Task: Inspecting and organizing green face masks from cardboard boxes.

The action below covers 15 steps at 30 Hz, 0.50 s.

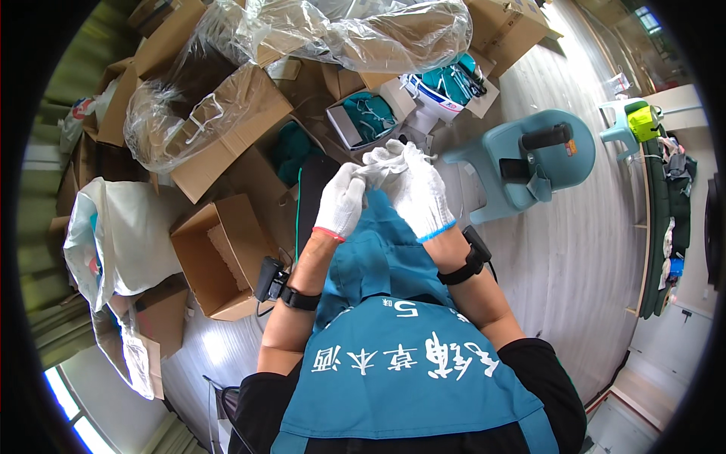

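Note:
Both my hands wear white knitted gloves and meet in front of my lap. My left hand (342, 203), its glove edged in red, has its fingers closed and touching the other glove. My right hand (414, 189), in a glove with a blue edge, is bent with its fingers drawn together. Something whitish between the fingertips blends with the gloves, so I cannot make out what it is. Just beyond my hands sits a small white box (342, 125) holding teal folded cloth (369, 119) with pale cords. My teal apron (378, 257) lies below them.
Left of me stand an open cardboard box (215, 284) and a white sack (132, 242). Large cartons under clear plastic wrap (401, 38) fill the far side. A blue-green plastic chair (571, 170) stands right, on pale wood flooring (552, 280). Another box (435, 106) holds teal cloth.

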Tool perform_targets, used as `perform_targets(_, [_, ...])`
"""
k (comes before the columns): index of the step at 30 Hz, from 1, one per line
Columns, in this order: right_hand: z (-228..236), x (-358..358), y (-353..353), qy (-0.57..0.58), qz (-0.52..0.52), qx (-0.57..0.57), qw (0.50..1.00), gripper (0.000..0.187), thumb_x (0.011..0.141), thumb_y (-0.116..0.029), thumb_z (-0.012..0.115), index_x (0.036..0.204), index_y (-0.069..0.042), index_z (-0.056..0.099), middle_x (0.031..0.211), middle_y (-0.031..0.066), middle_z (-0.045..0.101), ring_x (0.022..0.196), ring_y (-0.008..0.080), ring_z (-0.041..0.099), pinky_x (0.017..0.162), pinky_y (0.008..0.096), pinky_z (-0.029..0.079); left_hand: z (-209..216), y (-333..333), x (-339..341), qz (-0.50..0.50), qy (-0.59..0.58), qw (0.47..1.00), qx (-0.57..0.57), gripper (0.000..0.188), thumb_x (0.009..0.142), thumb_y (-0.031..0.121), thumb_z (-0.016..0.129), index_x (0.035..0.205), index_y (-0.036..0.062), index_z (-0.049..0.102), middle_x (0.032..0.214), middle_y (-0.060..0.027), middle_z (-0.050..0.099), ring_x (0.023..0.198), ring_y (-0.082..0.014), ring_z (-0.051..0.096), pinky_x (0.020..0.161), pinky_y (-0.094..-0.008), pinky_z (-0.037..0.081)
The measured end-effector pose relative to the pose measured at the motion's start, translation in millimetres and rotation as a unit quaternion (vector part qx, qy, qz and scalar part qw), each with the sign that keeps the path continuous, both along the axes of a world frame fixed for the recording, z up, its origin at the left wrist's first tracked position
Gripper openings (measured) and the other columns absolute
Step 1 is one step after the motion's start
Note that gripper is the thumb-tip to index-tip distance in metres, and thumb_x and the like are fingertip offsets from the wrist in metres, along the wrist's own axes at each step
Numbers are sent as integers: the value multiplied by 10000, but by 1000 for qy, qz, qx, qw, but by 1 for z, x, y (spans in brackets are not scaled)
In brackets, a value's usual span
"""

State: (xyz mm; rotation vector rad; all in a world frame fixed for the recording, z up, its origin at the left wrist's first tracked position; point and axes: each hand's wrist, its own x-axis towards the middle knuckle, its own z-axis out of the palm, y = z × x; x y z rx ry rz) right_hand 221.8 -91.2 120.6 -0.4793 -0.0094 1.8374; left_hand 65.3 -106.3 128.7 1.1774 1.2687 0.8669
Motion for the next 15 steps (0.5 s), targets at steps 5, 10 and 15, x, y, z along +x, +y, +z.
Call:
perform_targets(5, [-4, -5, -2, -93, -28, 50, 994, 336, 1035, -274, 494, 1199, 17, 526, 1118, 224, 646, 1030, 340, 652, 939, 440, 529, -6, -5, 18, 93, -62, 992, -52, 219, 978, 144, 411, 1003, 24, 593, 746, -51, 595, 534, -98, 517, 477, -249, 402])
perform_targets(10, [-14, -9, -9, -179, -17, 26, 983, 321, 1019, -264, 510, 1166, 15, 564, 1085, 242, 666, 1007, 368, 668, 935, 464, 525, -21, -3, 28, 102, -175, 968, -151, 206, 1011, 161, 433, 1060, 21, 575, 852, -91, 646, 553, -114, 551, 443, -254, 395])
perform_targets(15, [-36, 40, 5, -10, -95, 89, 991, 292, 998, -254, 523, 1063, 26, 573, 922, 164, 612, 915, 327, 610, 878, 449, 512, -23, -13, 23, -52, 128, 990, 33, 256, 1029, 213, 471, 941, 21, 616, 700, -64, 558, 596, -165, 549, 556, -316, 427])
